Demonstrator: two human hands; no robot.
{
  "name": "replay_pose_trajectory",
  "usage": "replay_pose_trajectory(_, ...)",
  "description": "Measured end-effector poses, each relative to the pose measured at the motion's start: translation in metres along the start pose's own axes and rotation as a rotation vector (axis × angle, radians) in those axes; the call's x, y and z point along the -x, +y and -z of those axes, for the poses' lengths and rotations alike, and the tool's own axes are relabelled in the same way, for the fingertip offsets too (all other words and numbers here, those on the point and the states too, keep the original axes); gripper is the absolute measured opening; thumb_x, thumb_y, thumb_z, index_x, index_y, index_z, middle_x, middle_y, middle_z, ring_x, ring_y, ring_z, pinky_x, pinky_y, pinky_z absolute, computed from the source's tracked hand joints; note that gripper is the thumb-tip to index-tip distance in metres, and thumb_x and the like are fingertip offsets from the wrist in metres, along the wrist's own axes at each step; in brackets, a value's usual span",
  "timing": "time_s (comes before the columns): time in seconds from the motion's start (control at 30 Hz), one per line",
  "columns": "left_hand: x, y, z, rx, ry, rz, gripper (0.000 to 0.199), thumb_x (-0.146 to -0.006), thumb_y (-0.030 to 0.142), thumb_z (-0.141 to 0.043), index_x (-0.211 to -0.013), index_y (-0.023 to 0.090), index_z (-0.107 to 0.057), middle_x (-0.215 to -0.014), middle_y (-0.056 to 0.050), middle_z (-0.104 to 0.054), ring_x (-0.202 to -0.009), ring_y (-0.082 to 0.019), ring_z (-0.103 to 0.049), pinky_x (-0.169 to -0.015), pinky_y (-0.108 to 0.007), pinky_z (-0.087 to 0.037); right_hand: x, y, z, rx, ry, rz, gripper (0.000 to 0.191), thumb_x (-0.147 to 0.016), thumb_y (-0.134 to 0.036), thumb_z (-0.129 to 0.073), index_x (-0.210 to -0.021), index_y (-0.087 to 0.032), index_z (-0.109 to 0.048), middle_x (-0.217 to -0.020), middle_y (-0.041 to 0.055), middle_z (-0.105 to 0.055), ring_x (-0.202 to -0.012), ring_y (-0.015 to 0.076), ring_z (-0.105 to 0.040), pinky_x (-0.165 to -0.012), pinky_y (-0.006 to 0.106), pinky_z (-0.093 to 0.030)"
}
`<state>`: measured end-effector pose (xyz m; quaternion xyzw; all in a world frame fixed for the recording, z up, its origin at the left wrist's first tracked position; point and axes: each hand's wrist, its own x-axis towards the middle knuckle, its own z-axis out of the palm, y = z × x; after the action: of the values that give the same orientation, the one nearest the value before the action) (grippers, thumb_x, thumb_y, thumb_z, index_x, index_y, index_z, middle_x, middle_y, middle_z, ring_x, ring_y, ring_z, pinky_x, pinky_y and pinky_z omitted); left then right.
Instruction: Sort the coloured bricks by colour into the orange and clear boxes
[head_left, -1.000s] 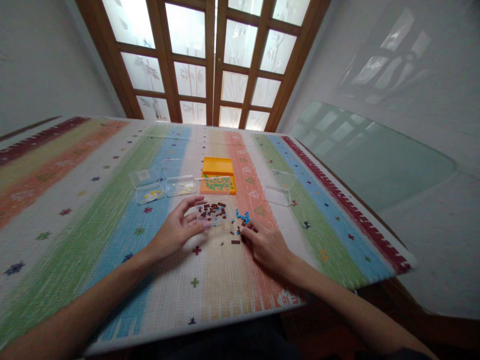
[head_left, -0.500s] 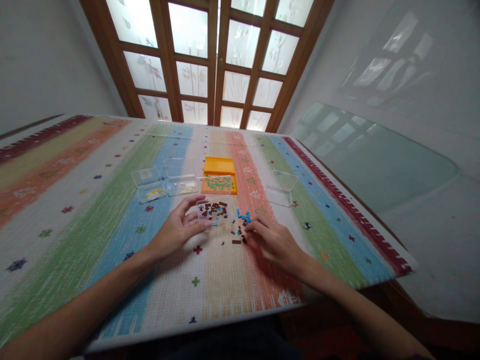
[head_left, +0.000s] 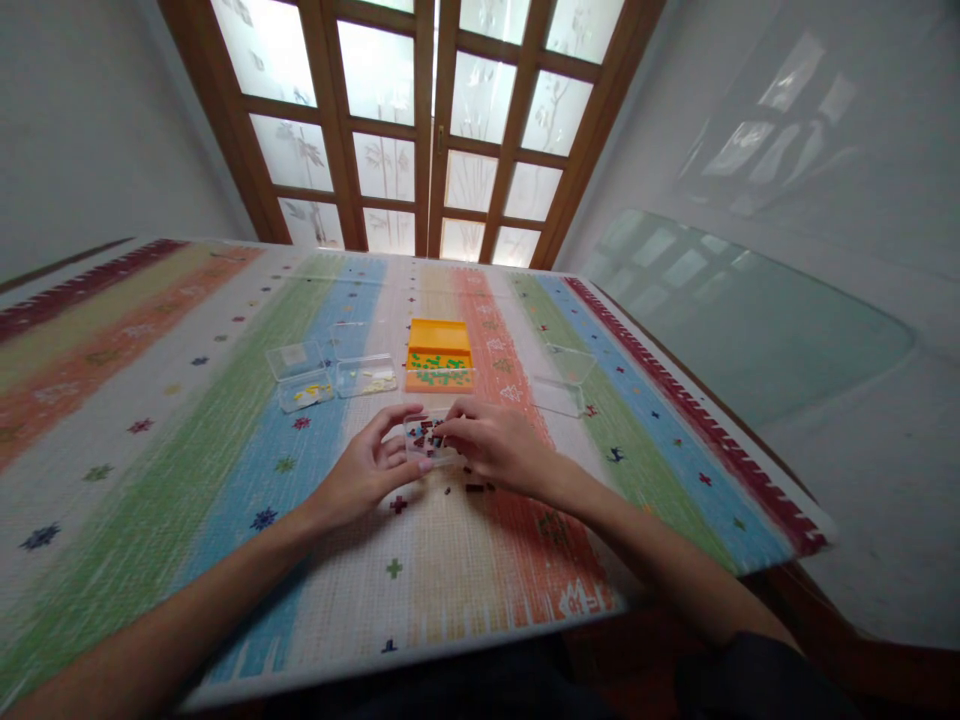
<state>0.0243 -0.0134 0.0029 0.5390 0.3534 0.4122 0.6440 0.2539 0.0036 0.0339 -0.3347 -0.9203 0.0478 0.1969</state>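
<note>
One left hand point(head_left: 361, 478), spread, grips the clear box point(head_left: 412, 450); right hand point(head_left: 501, 444) crosses its edge, pinch unclear.

Right hand point(head_left: 491, 437) covers right part of clear box point(head_left: 429, 438) and some brown pieces point(head_left: 426, 428) in it. Its fingertips are hard to make out, so cannot tell if they pinch a piece. Loose bits on the worktop point(head_left: 442, 570) partly hidden under same hand; count unclear. Far fingers of left hand point(head_left: 367, 470) partly behind one another. Yellow pieces point(head_left: 311, 394) and pale pieces point(head_left: 382, 381) too small for shape. Clear lids blur into the cloth, edges perhaps lost in glare. Both forearms and door point(head_left: 430, 130) cut off by frame.
</note>
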Motion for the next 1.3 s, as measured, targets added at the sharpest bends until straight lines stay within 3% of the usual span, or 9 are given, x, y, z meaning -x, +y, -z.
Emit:
replay_pose_trajectory(0.17, 0.002, 0.001, -0.001, -0.003, -0.022, 0.013, 0.062, -0.080, 0.026, -0.086, -0.134, 0.025, -0.057, -0.128, -0.009, -0.070, -0.110, -0.026, -0.073, -0.099, -0.043, -0.058, 0.004, 0.006, 0.008, -0.105, 0.019, -0.063, 0.028, -0.097, -0.009, -0.058, -0.115, -0.022, -0.075, -0.106, 0.0068, -0.072, -0.089, 0.0172, -0.064, -0.075, 0.027, -0.044)
replay_pose_trajectory(0.33, 0.000, 0.002, 0.002, -0.015, 0.027, -0.007, 0.063, -0.077, 0.026, -0.088, -0.133, 0.025, -0.059, -0.144, -0.012, -0.062, -0.113, -0.026, -0.072, -0.102, -0.045, -0.057, 0.021, 0.010, 0.028, -0.209, 0.138, -0.109, 0.017, -0.101, -0.017, -0.057, -0.103, -0.017, -0.074, -0.096, 0.0066, -0.072, -0.079, 0.0146, -0.062, -0.071, 0.027, -0.045)
replay_pose_trajectory(0.43, -0.002, 0.004, 0.004, -0.034, 0.062, -0.024, 0.062, -0.077, 0.026, -0.087, -0.133, 0.024, -0.058, -0.150, -0.014, -0.058, -0.118, -0.027, -0.071, -0.107, -0.048, -0.055, 0.039, 0.013, 0.033, -0.231, 0.021, -0.114, 0.013, -0.101, -0.024, -0.063, -0.095, -0.018, -0.072, -0.084, 0.0024, -0.069, -0.071, 0.0128, -0.058, -0.068, 0.026, -0.042)
replay_pose_trajectory(0.53, -0.003, 0.004, 0.006, -0.041, 0.072, -0.032, 0.062, -0.077, 0.026, -0.088, -0.132, 0.024, -0.059, -0.149, -0.014, -0.058, -0.118, -0.028, -0.071, -0.107, -0.048, -0.056, 0.058, 0.013, 0.024, -0.199, -0.170, -0.112, 0.012, -0.099, -0.030, -0.070, -0.099, -0.018, -0.073, -0.085, 0.0026, -0.069, -0.077, 0.0150, -0.061, -0.071, 0.027, -0.043)
replay_pose_trajectory(0.63, -0.003, 0.003, 0.006, -0.029, 0.068, -0.051, 0.060, -0.077, 0.025, -0.088, -0.130, 0.025, -0.061, -0.148, -0.013, -0.059, -0.120, -0.029, -0.071, -0.106, -0.047, -0.057, 0.073, 0.009, 0.008, -0.131, -0.236, -0.165, 0.019, -0.098, -0.035, -0.073, -0.104, -0.017, -0.072, -0.097, 0.0068, -0.072, -0.082, 0.0176, -0.063, -0.072, 0.028, -0.044)
replay_pose_trajectory(0.9, -0.004, 0.005, 0.006, -0.098, 0.059, -0.093, 0.060, -0.078, 0.027, -0.087, -0.132, 0.027, -0.061, -0.147, -0.012, -0.061, -0.124, -0.031, -0.070, -0.111, -0.050, -0.055, 0.084, 0.006, -0.017, -0.055, -0.160, -0.220, 0.009, -0.100, -0.021, -0.067, -0.107, -0.018, -0.072, -0.108, 0.0091, -0.074, -0.085, 0.0184, -0.067, -0.072, 0.029, -0.044)
replay_pose_trajectory(1.07, -0.004, 0.004, 0.007, -0.096, -0.007, -0.133, 0.059, -0.081, 0.028, -0.086, -0.134, 0.029, -0.060, -0.144, -0.011, -0.064, -0.125, -0.030, -0.069, -0.112, -0.052, -0.054, 0.085, 0.005, -0.021, -0.004, -0.119, -0.241, 0.017, -0.104, -0.021, -0.056, -0.108, -0.017, -0.072, -0.104, 0.0105, -0.074, -0.080, 0.0183, -0.066, -0.069, 0.029, -0.043)
replay_pose_trajectory(1.3, -0.002, 0.004, 0.005, -0.063, 0.012, -0.093, 0.059, -0.080, 0.027, -0.086, -0.132, 0.028, -0.059, -0.148, -0.011, -0.060, -0.122, -0.029, -0.070, -0.110, -0.050, -0.055, 0.081, 0.000, -0.025, 0.067, -0.117, -0.304, 0.020, -0.104, -0.019, -0.051, -0.108, -0.016, -0.070, -0.106, 0.0123, -0.071, -0.082, 0.0192, -0.064, -0.070, 0.030, -0.045)
